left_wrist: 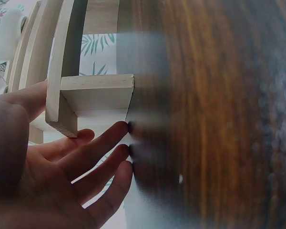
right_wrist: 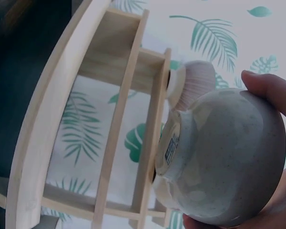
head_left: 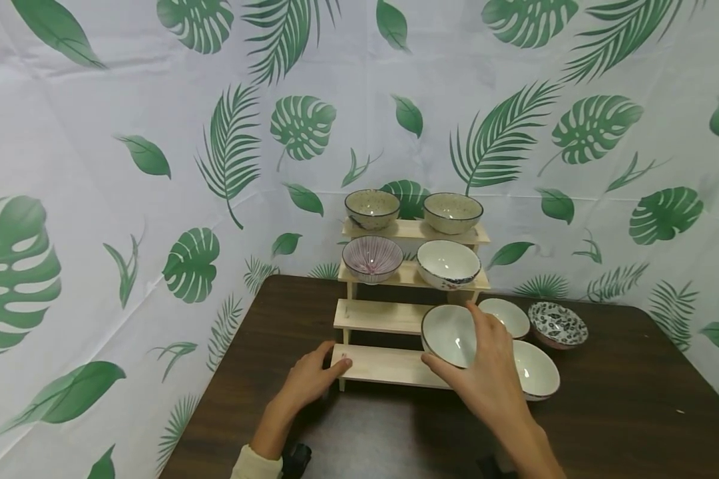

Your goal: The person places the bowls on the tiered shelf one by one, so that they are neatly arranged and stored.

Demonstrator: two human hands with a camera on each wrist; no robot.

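In the head view, my right hand [head_left: 492, 372] grips a white bowl [head_left: 448, 334] by its sides, thumb toward me, fingers at the far side. The bowl is tilted, its inside facing me, in front of the right part of a four-tier wooden stand [head_left: 389, 364]. The right wrist view shows the bowl's grey-white outside [right_wrist: 229, 157] and its foot with a small mark. My left hand [head_left: 310, 378] holds the left end of the lowest tier, thumb over the board. In the left wrist view its index finger touches the board's end [left_wrist: 62, 125], and other fingertips meet the tabletop.
Two speckled beige bowls [head_left: 373, 209] stand on the top tier. Below them sit a purple-striped bowl [head_left: 373, 258] and a white bowl with a patterned outside [head_left: 449, 263]. Right of the stand are two white bowls [head_left: 538, 369] and a black-patterned bowl [head_left: 557, 324] on the dark table [head_left: 629, 399].
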